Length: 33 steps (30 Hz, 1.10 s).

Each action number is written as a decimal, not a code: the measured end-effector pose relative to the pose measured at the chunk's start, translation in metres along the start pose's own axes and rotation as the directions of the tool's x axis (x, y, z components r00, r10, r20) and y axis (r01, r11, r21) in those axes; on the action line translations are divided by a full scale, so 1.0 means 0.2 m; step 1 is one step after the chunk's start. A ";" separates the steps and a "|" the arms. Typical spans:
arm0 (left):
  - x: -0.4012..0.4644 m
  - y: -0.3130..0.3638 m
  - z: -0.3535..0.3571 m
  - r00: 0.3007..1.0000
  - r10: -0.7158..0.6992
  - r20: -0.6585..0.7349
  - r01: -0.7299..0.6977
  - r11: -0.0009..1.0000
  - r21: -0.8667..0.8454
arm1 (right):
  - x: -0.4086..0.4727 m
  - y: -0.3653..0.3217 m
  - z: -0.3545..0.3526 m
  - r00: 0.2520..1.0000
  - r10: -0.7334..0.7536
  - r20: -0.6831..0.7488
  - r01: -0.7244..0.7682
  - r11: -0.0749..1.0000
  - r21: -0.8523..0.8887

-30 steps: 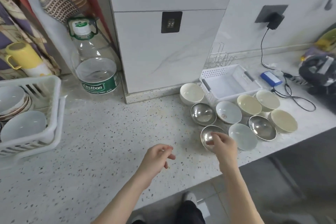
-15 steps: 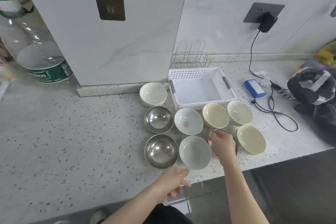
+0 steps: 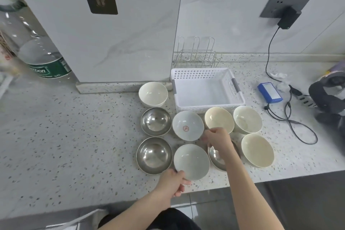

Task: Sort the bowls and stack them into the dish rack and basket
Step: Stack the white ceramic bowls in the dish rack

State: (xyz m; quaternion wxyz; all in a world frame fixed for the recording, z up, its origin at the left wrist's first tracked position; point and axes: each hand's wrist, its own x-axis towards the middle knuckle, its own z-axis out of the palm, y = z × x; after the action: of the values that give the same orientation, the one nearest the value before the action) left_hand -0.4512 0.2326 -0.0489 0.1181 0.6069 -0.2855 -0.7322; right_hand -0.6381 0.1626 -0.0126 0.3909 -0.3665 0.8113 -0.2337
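Several bowls stand on the speckled counter in front of an empty white basket [image 3: 200, 73] and a wire dish rack [image 3: 196, 54]. My left hand [image 3: 170, 183] grips the near rim of a pale grey bowl [image 3: 192, 160]. My right hand [image 3: 218, 140] pinches the right rim of a white bowl with a red mark [image 3: 186, 127] and partly hides a steel bowl [image 3: 214, 158]. Two more steel bowls [image 3: 155, 121] [image 3: 154, 155] sit to the left. Cream bowls [image 3: 219, 118] [image 3: 247, 118] [image 3: 257, 149] sit to the right. A deep white bowl [image 3: 153, 93] stands beside the basket.
A large water bottle [image 3: 43, 58] stands at the far left by the wall pillar. A blue box [image 3: 269, 92], a black cable [image 3: 291, 119] from a wall charger [image 3: 288, 17] and a dark bundle [image 3: 328, 97] lie right of the bowls. The counter's front edge runs just below them.
My view swung right and closer to the bowls. My left hand came up and took the pale grey bowl's rim. My right hand moved from the steel bowl to the marked white bowl.
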 end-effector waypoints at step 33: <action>-0.33 0.46 -0.81 0.893 0.407 -0.190 -0.431 0.897 -0.104 | -0.15 -0.22 0.17 0.976 0.158 -0.148 -0.160 0.987 -0.002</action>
State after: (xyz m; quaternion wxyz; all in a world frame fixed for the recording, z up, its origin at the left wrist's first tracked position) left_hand -0.2961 0.1483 0.0397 0.3398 0.5789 -0.3456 -0.6557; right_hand -0.5800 0.1554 0.0107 0.3447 -0.2851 0.8663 -0.2224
